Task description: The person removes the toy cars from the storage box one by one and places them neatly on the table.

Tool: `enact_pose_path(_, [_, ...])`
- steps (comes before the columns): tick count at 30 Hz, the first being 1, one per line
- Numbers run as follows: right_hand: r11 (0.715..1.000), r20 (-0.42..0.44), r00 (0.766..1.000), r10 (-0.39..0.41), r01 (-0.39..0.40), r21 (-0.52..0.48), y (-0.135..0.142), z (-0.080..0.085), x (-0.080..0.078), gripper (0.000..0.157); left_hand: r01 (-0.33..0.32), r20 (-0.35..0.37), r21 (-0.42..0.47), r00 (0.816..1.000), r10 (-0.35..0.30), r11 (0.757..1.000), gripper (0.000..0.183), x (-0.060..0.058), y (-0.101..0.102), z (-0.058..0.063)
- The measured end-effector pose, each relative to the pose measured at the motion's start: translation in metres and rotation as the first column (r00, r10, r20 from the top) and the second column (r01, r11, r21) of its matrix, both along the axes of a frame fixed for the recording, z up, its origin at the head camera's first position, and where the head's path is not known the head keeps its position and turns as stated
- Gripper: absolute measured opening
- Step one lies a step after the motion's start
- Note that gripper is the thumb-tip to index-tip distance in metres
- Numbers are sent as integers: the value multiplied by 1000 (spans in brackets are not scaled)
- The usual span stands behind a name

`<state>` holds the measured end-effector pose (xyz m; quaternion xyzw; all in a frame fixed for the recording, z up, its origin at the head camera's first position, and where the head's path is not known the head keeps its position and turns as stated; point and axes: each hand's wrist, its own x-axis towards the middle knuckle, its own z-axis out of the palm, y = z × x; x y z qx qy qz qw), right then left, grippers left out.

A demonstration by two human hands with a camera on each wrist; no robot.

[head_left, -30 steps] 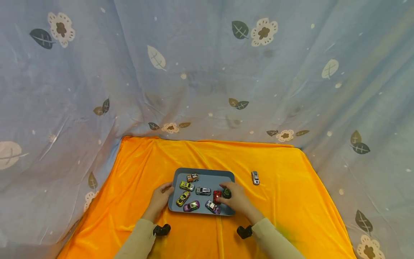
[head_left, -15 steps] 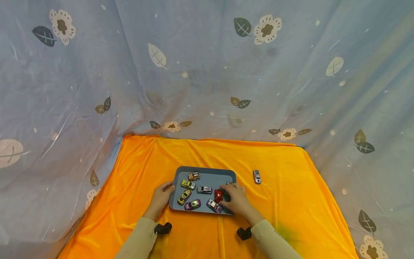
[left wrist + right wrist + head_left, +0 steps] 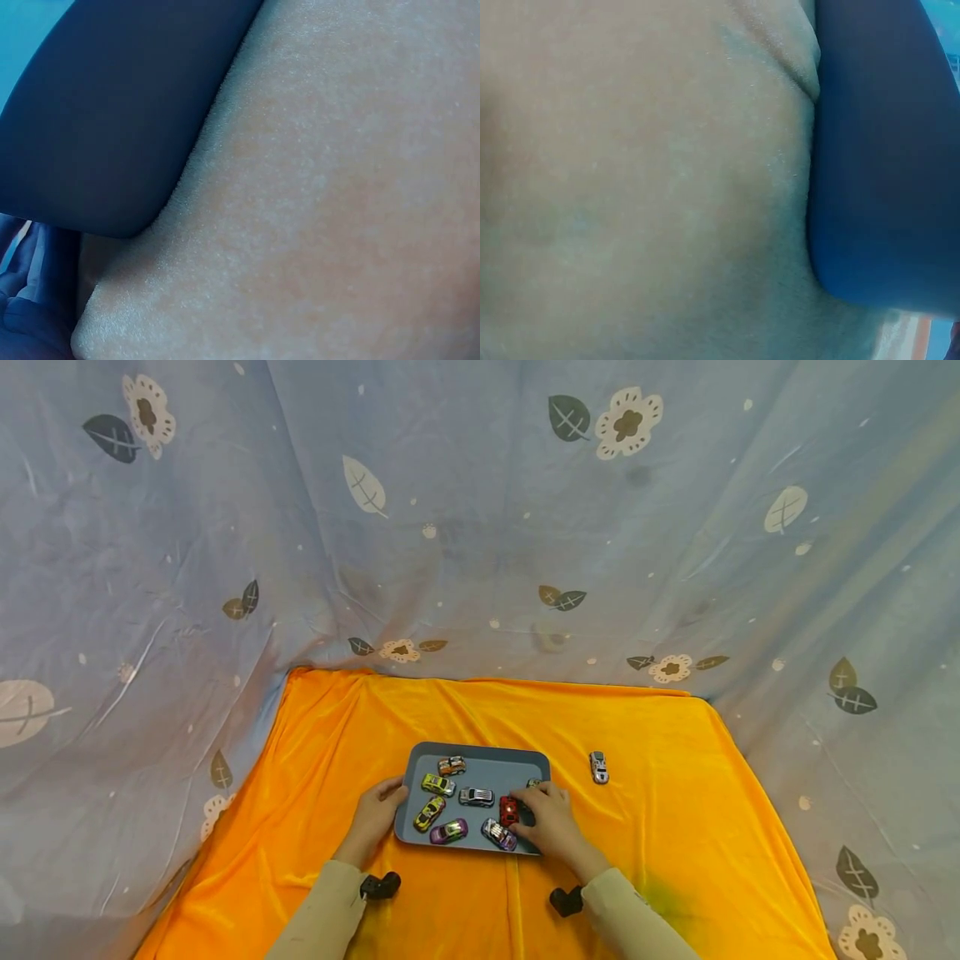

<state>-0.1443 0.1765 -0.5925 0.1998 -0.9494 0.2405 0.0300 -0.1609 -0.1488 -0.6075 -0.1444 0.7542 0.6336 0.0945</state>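
Note:
A grey-blue rectangular tray [image 3: 498, 768] lies on the orange cloth with several toy cars in it. My left hand [image 3: 375, 814] grips the tray's left edge, its thumb near the rim. On the right side, the thumb and fingers of my right hand [image 3: 555, 828] pinch a red toy car [image 3: 507, 811] at its two ends. A dark green toy car [image 3: 533, 783] is mostly hidden beneath that hand. Close to the thumb lies a purple and white toy car [image 3: 498, 834]. A silver toy car [image 3: 476, 797] sits mid-tray. Both wrist views show mostly skin and a dark shape.
Yellow [image 3: 430, 813], yellow-green [image 3: 438, 785], orange [image 3: 452, 766] and purple [image 3: 448, 832] toy cars fill the tray's left half. Outside, to the right, a silver-white toy car [image 3: 598, 767] stands on the orange cloth [image 3: 660, 827]. A flowered curtain [image 3: 480, 527] hangs behind and at the sides.
My right hand has shifted slightly over the tray, so its fingers now cover most of the green car and stand at the red car's ends. My left hand has stayed at the tray's edge.

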Motion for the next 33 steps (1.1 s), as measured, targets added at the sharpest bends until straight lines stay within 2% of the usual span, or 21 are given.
enact_pose_path(7, [1000,-22,1000,6,-6,18,1,-1,1,51,4,-6,28,1000,-4,1000,42,0,0,0])
enact_pose_path(16, [1000,1,1000,11,-11,-1,2,1,0,52,-2,-15,-12,1000,1,1000,43,1,-1,-3])
enact_pose_path(18, [999,-3,1000,14,-14,-38,4,4,0,53,-3,-16,-15,1000,3,1000,43,0,-1,-3])
enact_pose_path(22, [983,-5,1000,5,-6,-186,8,11,-2,52,-3,-19,-18,1000,2,1000,44,1,-1,-4])
enact_pose_path(26, [959,16,998,-57,59,-278,25,22,-7,53,-5,-17,-25,1000,5,1000,44,1,-2,-5])
enact_pose_path(30, [949,33,988,-154,157,-273,59,30,-15,54,2,-21,-29,1000,-2,1000,44,1,-2,-6])
enact_pose_path(33, [949,49,976,-213,219,-227,90,34,-23,55,8,-29,-28,1000,-9,1000,45,2,-1,-7])
